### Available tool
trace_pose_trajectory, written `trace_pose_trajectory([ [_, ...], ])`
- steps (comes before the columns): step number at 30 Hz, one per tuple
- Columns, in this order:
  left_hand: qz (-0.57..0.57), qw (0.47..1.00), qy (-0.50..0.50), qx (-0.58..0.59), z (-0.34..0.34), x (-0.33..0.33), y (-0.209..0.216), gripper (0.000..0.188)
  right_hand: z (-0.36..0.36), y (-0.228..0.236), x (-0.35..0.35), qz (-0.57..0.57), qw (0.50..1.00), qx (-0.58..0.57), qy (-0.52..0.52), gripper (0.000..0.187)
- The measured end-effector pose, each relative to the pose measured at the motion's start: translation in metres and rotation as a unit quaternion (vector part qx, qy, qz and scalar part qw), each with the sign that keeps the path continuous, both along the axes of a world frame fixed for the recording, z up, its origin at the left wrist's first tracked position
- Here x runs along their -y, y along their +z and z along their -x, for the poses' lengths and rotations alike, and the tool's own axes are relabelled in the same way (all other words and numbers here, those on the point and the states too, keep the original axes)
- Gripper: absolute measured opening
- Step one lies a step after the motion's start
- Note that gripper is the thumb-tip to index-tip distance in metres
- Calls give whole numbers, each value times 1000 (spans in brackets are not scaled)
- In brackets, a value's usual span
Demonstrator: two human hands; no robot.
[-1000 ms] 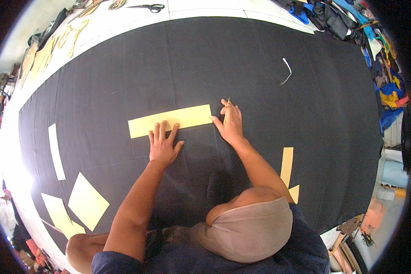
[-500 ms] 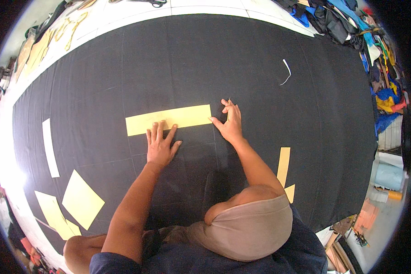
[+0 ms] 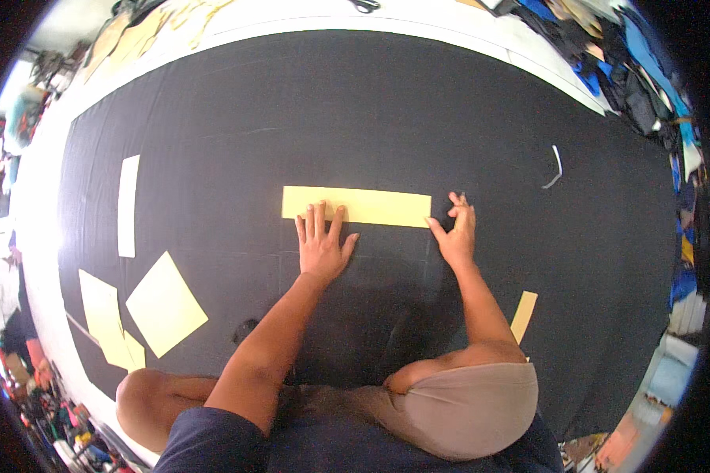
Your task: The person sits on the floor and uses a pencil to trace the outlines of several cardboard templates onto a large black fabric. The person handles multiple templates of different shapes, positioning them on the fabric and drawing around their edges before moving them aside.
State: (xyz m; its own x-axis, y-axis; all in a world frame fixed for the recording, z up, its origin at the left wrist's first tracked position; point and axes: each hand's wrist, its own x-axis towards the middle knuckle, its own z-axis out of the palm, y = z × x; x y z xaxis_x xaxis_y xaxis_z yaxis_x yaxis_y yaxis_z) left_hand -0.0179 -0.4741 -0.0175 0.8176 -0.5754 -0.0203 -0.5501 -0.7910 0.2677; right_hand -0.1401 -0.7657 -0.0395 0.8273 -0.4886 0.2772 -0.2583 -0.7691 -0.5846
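A long yellow paper strip [image 3: 383, 206] lies flat on the spread black cloth [image 3: 355, 110]. My left hand [image 3: 321, 246] is open, its fingers spread and the fingertips resting on the strip's near edge, left of its middle. At the strip's right end is my right hand [image 3: 457, 232], its thumb stretched out to the near corner. The other fingers of that hand are curled around something thin that I cannot make out. Faint pale lines run across the cloth near the strip.
Yellow paper pieces lie at the left: a diamond [image 3: 167, 305] and an oblong [image 3: 102, 315]. Farther up is a white strip [image 3: 128, 206]. A tan strip [image 3: 524, 315] lies near my right knee, a white scrap [image 3: 558, 167] beyond it. Scissors [image 3: 365, 5] and heaped fabric [image 3: 635, 71] sit past the cloth.
The whole view has shifted and turned slightly, so the cloth and papers appear in other places. Both hands keep nearly the same places on the yellow strip.
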Motion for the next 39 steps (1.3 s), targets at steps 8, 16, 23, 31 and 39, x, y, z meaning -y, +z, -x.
trace_pose_trajectory([
  [8, 60, 997, 42, 10, -8, -19, -13, 65, -3, 6, -7, -45, 998, -36, 1, 50],
  [16, 81, 996, 41, 22, -8, -19, -17, 67, -4, 10, -8, -43, 998, -53, -2, 82],
  [23, 91, 995, 43, 23, -8, -22, -17, 66, -3, 1, -7, -26, 999, -34, -3, 79],
  [31, 54, 998, 40, -1, -9, -17, -15, 71, -3, 4, -4, -20, 1000, -5, 2, 73],
  [39, 40, 997, 64, -3, -12, -6, -10, 66, -5, 9, -1, -44, 998, -34, 4, 51],
])
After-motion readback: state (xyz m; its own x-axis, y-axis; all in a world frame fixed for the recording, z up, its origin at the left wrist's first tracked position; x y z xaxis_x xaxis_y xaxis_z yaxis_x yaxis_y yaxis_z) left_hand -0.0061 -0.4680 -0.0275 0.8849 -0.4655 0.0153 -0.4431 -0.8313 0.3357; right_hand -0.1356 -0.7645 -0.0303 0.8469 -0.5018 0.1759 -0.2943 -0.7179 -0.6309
